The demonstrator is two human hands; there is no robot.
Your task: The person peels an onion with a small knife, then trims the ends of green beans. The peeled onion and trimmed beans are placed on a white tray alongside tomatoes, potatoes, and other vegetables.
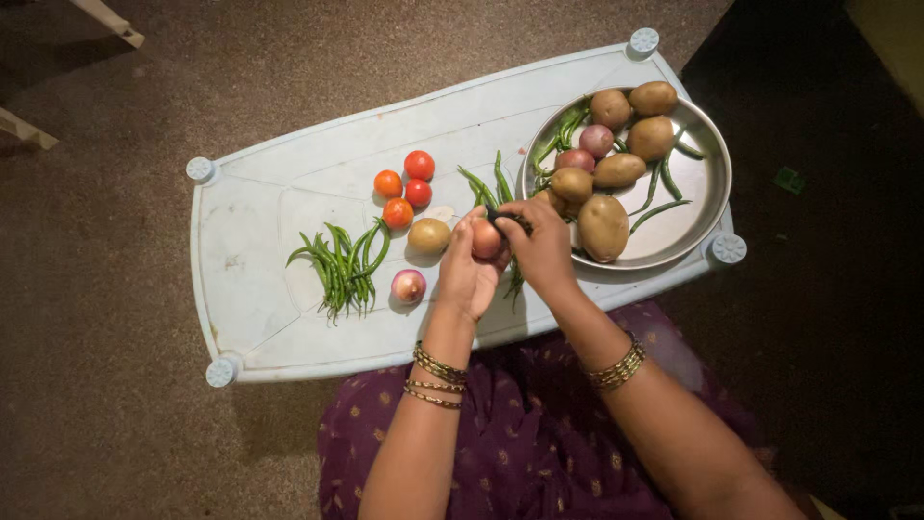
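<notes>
- I saw no package, label, sign or screen anywhere before me.

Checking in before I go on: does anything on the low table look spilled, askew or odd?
Nothing spilled or damaged. The one loose end: a few green beans lie on the table beside the steel plate, apart from the tidy bean pile. The left hand holds an onion; the right hand works at it.
</notes>
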